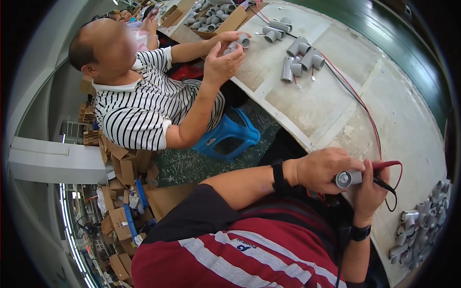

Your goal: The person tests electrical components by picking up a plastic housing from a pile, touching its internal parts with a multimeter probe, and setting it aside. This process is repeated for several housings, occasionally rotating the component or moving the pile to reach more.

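Sitting at a pale, stained workbench point(331, 110), its boards seamed and scuffed. Grey fittings point(288, 71), several trailing short wires, lie grouped near the far end; a dense fitting pile point(410, 216) covers the near right corner. Speckled green floor point(182, 168), blue stool point(235, 139) with a co-worker point(144, 110) in stripes on it, both hands round a grey piece. Brown cartons point(121, 223) heaped lower left; an opened box point(235, 21) of fittings beyond the co-worker.

Grip: left hand point(322, 167) curled about one side of a grey cylinder point(354, 178), right hand point(370, 194) pinching its other side, thumb along it. Cylinder held just over the bench's near edge, round end toward the wearer. Red probe point(386, 164) and black probe point(384, 184) run in at the right hand; their tips are hidden, contact cannot be told. Most left fingertips out of sight. Fitting pile runs into the dark lens rim; people at top left small, partly cut off.

Writing: red shirt point(201, 254) carries a small dark emblem with lettering; stool has a pale label, too small to read.
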{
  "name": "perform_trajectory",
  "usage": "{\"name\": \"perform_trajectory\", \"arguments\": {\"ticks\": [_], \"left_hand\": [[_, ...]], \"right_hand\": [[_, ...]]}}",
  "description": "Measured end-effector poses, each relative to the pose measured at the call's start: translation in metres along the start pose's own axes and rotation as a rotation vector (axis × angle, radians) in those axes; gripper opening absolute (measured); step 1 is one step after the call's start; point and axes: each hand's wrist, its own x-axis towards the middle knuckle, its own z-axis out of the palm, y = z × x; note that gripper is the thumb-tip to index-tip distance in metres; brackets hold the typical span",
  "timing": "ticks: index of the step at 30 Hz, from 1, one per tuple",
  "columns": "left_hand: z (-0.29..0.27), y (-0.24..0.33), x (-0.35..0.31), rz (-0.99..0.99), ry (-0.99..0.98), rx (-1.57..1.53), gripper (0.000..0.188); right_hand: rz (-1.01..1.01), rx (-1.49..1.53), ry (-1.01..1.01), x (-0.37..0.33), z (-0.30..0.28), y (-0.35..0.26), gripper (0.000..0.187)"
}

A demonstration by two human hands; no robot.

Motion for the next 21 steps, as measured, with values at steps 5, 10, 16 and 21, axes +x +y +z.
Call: {"name": "perform_trajectory", "arguments": {"ticks": [5, 10, 16, 21], "left_hand": [[0.002, 0.003, -0.003, -0.001, 0.000, 0.017, 0.060], [0.006, 0.006, -0.002, -0.007, -0.004, 0.011, 0.060], [-0.003, 0.001, 0.003, -0.054, -0.044, 0.064, 0.062], [-0.008, -0.009, 0.002, 0.016, 0.058, 0.056, 0.061]], "right_hand": [[-0.026, -0.042, 0.001, -0.005, 0.000, -0.002, 0.013], [-0.018, -0.043, 0.006, -0.008, -0.006, -0.003, 0.012], [-0.121, -0.121, 0.021, 0.007, -0.004, 0.012, 0.010], [0.030, 0.285, 0.050, 0.014, -0.004, -0.005, 0.012]]}}
